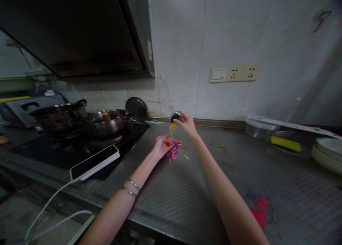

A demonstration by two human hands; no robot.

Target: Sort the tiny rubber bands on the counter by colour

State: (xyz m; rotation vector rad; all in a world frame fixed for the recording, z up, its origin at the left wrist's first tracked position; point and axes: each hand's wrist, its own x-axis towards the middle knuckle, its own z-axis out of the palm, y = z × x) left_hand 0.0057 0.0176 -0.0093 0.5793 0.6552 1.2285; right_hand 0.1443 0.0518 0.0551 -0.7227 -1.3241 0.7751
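Okay, right hand is clamped on a small clear container, dark in the middle, yellow showing in its lower part, above the counter near the wall. Left hand is just below it, at a pile of small multicolored plastic pieces, some red ones by its fingers; can't tell whether it grips any. Hands close together; can't tell if left touches the container. One loose yellow piece lies right of the pile. Two bracelets on left forearm. Left side: white-edged device with cable, pan on the cooktop. Red item lies beside right forearm.
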